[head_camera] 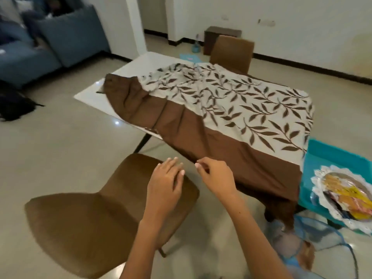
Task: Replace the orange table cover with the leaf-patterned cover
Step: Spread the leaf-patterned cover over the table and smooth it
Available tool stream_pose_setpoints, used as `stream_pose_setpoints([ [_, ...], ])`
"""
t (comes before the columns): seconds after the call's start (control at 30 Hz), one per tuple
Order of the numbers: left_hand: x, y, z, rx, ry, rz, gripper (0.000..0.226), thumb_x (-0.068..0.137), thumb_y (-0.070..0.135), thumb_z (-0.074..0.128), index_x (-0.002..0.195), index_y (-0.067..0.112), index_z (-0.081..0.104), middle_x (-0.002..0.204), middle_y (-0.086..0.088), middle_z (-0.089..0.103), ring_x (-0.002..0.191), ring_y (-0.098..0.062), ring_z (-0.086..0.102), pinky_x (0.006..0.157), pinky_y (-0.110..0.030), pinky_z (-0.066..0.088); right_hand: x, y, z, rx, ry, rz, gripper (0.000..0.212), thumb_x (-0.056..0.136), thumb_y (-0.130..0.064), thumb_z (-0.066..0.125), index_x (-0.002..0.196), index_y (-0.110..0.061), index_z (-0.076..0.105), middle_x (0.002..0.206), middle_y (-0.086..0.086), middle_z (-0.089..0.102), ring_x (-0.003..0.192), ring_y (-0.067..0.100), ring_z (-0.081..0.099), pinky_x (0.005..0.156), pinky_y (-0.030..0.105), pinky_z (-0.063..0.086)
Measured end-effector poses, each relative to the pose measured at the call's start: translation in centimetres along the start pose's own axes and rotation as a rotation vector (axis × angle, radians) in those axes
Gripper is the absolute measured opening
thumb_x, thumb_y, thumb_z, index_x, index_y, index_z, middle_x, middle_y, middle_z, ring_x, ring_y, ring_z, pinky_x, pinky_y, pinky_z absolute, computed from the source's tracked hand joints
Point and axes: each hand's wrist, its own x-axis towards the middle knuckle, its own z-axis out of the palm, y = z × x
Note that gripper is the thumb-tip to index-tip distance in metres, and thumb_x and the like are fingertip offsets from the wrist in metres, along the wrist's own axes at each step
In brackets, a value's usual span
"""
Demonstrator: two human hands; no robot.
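Your right hand (216, 175) pinches the brown border of the leaf-patterned cover (231, 105); your left hand (166, 181) hovers open beside it. The soft, light cloth drapes over the tabletop (104, 85), bunched leftward: grip the hem.

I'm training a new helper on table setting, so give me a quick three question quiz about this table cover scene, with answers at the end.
1. True or false: the leaf-patterned cover already covers the whole white table.
2. Which hand is nearer the cover's brown border: A) left hand B) right hand?
3. Fill in: the left hand hovers over the seat of a brown ____.

Key:
1. False: the left end of the table is bare, and the cover lies bunched there.
2. B: its fingertips are at the border's hanging edge.
3. Chair.
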Motion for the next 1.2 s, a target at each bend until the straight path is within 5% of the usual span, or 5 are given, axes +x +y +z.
stream_pose_setpoints([
  [0.23, -5.7, -13.2, -15.1, 0.106, 0.184, -0.16, 0.044, 0.095, 0.036, 0.036, 0.118, 0.013, 0.066, 0.13, -0.004, 0.06, 0.126, -0.018, 0.05, 0.111, -0.026, 0.023, 0.1, -18.2, 10.6, 0.17, 0.018, -0.143, 0.022, 0.094, -0.03, 0.053, 0.096, -0.016, 0.069, 0.089, 0.002, 0.071, 0.085, 0.018, 0.065, 0.077, 0.038, 0.052],
  [0.4, -8.7, -24.8, -24.2, 0.202, 0.166, -0.259, 0.04, 0.092, 0.031, 0.04, 0.106, 0.011, 0.071, 0.12, -0.009, 0.065, 0.116, -0.024, 0.058, 0.106, -0.031, 0.024, 0.1, -31.2, 20.7, 0.224, -0.093, -0.155, 0.025, 0.095, -0.035, 0.051, 0.105, -0.018, 0.067, 0.092, -0.007, 0.066, 0.086, 0.009, 0.062, 0.075, 0.023, 0.046],
  [0.57, -9.5, -34.0, -30.9, 0.178, 0.184, -0.282, 0.043, 0.094, 0.035, 0.036, 0.113, 0.012, 0.068, 0.127, -0.005, 0.062, 0.124, -0.019, 0.052, 0.11, -0.024, 0.02, 1.3, -40.3, 28.6, 0.198, -0.173, -0.189, 0.028, 0.094, -0.035, 0.052, 0.111, -0.017, 0.065, 0.104, -0.002, 0.068, 0.095, 0.011, 0.063, 0.082, 0.024, 0.05],
  [0.8, -2.4, -44.7, -33.7, 0.125, 0.097, -0.215, 0.046, 0.096, 0.036, 0.032, 0.119, 0.013, 0.065, 0.136, -0.005, 0.055, 0.132, -0.019, 0.044, 0.112, -0.029, 0.02, 10.0, -46.4, 35.3, 0.208, -0.109, -0.11, 0.028, 0.094, -0.031, 0.053, 0.112, -0.013, 0.065, 0.104, 0.001, 0.069, 0.096, 0.011, 0.062, 0.079, 0.017, 0.044],
  [1.2, 20.3, -63.2, -36.9, 0.063, -0.117, 0.029, 0.046, 0.096, 0.039, 0.032, 0.121, 0.015, 0.063, 0.137, -0.002, 0.054, 0.134, -0.015, 0.039, 0.115, -0.024, 0.007, 32.6, -53.6, 43.9, 0.137, 0.169, 0.133, 0.023, 0.095, -0.032, 0.051, 0.104, -0.018, 0.067, 0.1, -0.005, 0.07, 0.093, 0.01, 0.064, 0.08, 0.029, 0.051],
])
